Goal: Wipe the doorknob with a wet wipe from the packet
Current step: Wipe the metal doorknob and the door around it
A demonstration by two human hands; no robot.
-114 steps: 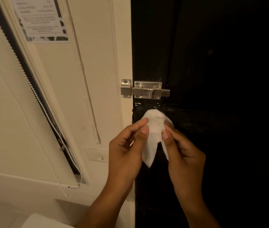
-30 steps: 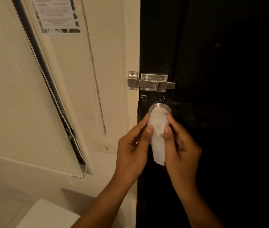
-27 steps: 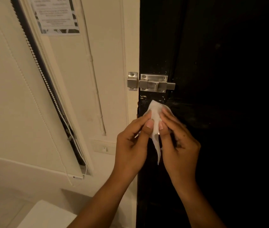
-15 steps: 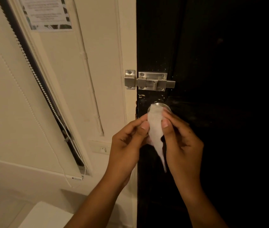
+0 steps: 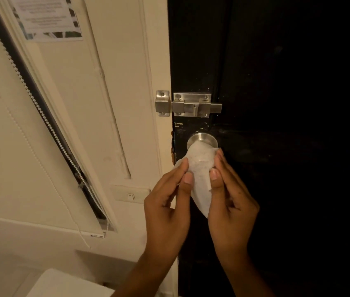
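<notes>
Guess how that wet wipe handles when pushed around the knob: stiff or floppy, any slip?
Likely floppy: the wet wipe drapes over the doorknob and hangs to a limp point between the left hand and right hand. Probably very light, since fingertip pinches hold it. It may slide easily on the smooth metal, so it could bunch.

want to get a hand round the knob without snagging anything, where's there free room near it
Free: the dark door right of the doorknob, and the cream wall left of the frame above the light switch. Crowded: the sliding bolt just above, and below, the left hand and right hand holding the wet wipe.
</notes>
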